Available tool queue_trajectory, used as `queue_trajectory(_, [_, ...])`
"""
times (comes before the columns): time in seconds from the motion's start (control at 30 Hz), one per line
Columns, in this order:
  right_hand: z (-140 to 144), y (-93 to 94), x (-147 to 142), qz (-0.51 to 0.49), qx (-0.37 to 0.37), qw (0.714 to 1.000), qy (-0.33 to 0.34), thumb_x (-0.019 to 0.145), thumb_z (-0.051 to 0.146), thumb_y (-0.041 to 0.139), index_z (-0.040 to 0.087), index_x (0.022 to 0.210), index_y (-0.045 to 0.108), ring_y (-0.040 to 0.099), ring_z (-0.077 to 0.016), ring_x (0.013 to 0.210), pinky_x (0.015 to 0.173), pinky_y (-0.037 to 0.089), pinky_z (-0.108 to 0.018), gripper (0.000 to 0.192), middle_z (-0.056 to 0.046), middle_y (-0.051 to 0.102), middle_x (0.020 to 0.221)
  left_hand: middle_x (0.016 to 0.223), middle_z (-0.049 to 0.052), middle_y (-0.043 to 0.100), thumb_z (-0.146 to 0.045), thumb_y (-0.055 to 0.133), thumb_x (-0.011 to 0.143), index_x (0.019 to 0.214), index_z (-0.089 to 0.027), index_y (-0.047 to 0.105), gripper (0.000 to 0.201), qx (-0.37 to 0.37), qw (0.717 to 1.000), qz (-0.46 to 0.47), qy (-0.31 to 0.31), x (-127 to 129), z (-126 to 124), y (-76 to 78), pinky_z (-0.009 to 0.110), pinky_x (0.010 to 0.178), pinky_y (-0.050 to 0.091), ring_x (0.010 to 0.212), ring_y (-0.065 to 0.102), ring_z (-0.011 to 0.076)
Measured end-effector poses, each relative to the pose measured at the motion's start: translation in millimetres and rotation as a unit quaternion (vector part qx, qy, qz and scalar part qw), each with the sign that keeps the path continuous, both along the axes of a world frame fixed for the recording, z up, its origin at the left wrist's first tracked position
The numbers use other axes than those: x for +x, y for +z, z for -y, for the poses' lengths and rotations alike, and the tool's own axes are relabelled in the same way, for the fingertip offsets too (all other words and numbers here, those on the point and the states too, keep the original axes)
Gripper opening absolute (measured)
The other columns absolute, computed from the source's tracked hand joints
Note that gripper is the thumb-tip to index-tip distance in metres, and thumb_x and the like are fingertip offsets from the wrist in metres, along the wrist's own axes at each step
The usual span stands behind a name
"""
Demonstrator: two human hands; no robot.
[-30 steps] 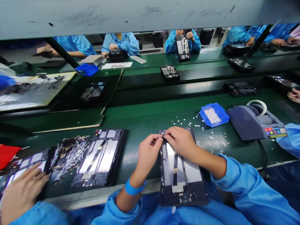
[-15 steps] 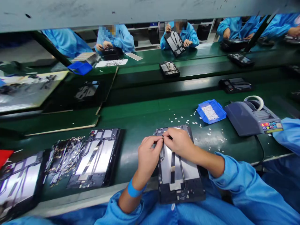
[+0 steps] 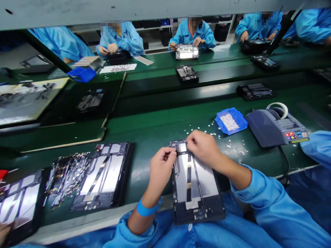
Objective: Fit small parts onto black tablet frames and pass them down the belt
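A person's left hand (image 3: pixel 160 170) pinches a small dark part (image 3: pixel 177 151) between thumb and forefinger, the tips pressed together over the upper left edge of a tablet with its inside exposed (image 3: pixel 194 186). The right hand (image 3: pixel 205 150) is curled just to the right, above the tablet's far end, thumb and forefinger bent toward each other; motion blur makes it hard to say whether they meet or hold anything.

The tablet is a flat rectangle, matt black at the rim, with smooth silvery metal panels and dark ribbon cables along its middle. It lies face up beneath the fingers, its long axis running away from the person and leaning slightly left at the far end; the near end reaches past the table's edge over the lap.

Beyond the right fingers and to their right, a blue plastic tray (image 3: pixel 239 127) holds a heap of small white flakes; more flakes are scattered on the smooth green tabletop (image 3: pixel 144 132) around it. Right of the tray sits a grey tape dispenser (image 3: pixel 266 132) carrying a pale ring-shaped roll (image 3: pixel 285 112). Well left of the left fingers lie a similar tablet (image 3: pixel 106 175) and a tangled pile of thin, shiny strips (image 3: pixel 68 175).
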State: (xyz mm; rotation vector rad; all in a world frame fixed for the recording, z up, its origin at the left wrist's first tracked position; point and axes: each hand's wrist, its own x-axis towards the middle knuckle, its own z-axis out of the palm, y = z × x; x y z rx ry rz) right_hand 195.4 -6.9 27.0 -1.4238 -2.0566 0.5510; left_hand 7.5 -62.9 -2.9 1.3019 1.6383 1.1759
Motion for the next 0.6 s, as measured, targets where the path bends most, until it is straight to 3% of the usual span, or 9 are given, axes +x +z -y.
queue_trajectory(0.1, [-27.7,4.7,66.4,0.075,0.051,0.986,-0.141,0.093,0.022,0.055,0.018,0.09,0.07,0.068,-0.0214,0.085,0.076,0.042,-0.029,0.017,-0.009,0.075,0.093,0.084,0.003,0.075,-0.033,0.069,0.08,0.085,-0.02,0.068,0.015,-0.031,0.993,0.118,0.013,-4.1,-7.4,-4.0,0.028,0.072,0.05,0.079,0.067,0.0175])
queue_trajectory(0.17, [-50.1,2.7,117.9,0.189,0.032,0.946,-0.261,0.094,0.026,0.054,0.016,0.095,0.072,0.067,-0.026,0.084,0.073,0.04,-0.032,0.021,-0.014,0.074,0.094,0.082,0.002,0.074,-0.03,0.072,0.075,0.082,-0.019,0.065,0.015,-0.037,0.986,0.163,0.022,-5.9,-11.1,-6.0,0.027,0.074,0.049,0.08,0.066,0.0166])
queue_trajectory(0.23, [-65.6,-2.3,155.7,0.285,-0.027,0.913,-0.291,0.094,0.026,0.055,0.012,0.099,0.073,0.066,-0.0304,0.085,0.071,0.039,-0.034,0.024,-0.02,0.073,0.095,0.082,0.002,0.073,-0.027,0.074,0.07,0.081,-0.019,0.063,0.017,-0.04,0.981,0.187,0.026,-6.5,-13.1,-7.0,0.026,0.075,0.049,0.08,0.066,0.016])
queue_trajectory(0.3, [-66.3,-6.7,165.8,0.314,-0.02,0.909,-0.275,0.094,0.024,0.055,0.01,0.104,0.073,0.066,-0.0326,0.091,0.073,0.04,-0.036,0.025,-0.023,0.072,0.104,0.083,0.002,0.073,-0.025,0.074,0.069,0.08,-0.02,0.061,0.018,-0.041,0.979,0.198,0.027,-5.9,-13.9,-7.4,0.026,0.077,0.049,0.081,0.067,0.0158])
queue_trajectory(0.4, [-40.2,-6.9,123.6,0.223,0.07,0.956,-0.177,0.097,0.022,0.053,0.014,0.104,0.073,0.065,-0.0284,0.097,0.082,0.043,-0.036,0.023,-0.017,0.073,0.106,0.082,0.001,0.072,-0.026,0.075,0.07,0.08,-0.02,0.06,0.019,-0.038,0.981,0.185,0.037,-3.5,-13.6,-6.3,0.026,0.075,0.049,0.08,0.066,0.0153])
queue_trajectory(0.47, [-16.6,-3.5,72.7,0.137,0.077,0.987,-0.044,0.1,0.023,0.053,0.018,0.098,0.074,0.066,-0.0239,0.097,0.087,0.044,-0.033,0.021,-0.01,0.075,0.098,0.081,0.001,0.071,-0.028,0.074,0.072,0.08,-0.02,0.061,0.018,-0.033,0.986,0.158,0.042,-1.6,-12.4,-4.3,0.026,0.074,0.049,0.078,0.065,0.0153])
queue_trajectory(0.53, [1.6,-0.5,23.5,0.092,0.061,0.992,0.056,0.101,0.025,0.055,0.021,0.095,0.074,0.067,-0.0206,0.093,0.087,0.045,-0.031,0.02,-0.005,0.076,0.095,0.082,0.001,0.071,-0.029,0.074,0.073,0.081,-0.02,0.062,0.018,-0.026,0.99,0.128,0.046,0.1,-10.5,-1.9,0.027,0.072,0.05,0.077,0.065,0.0157])
queue_trajectory(0.6, [11.0,-0.5,-11.4,0.093,0.038,0.99,0.098,0.102,0.025,0.057,0.02,0.093,0.074,0.067,-0.0198,0.089,0.085,0.045,-0.031,0.02,-0.004,0.076,0.092,0.081,0.002,0.071,-0.031,0.073,0.074,0.081,-0.02,0.063,0.017,-0.017,0.994,0.096,0.053,0.9,-7.9,-0.5,0.028,0.071,0.051,0.076,0.065,0.0162])
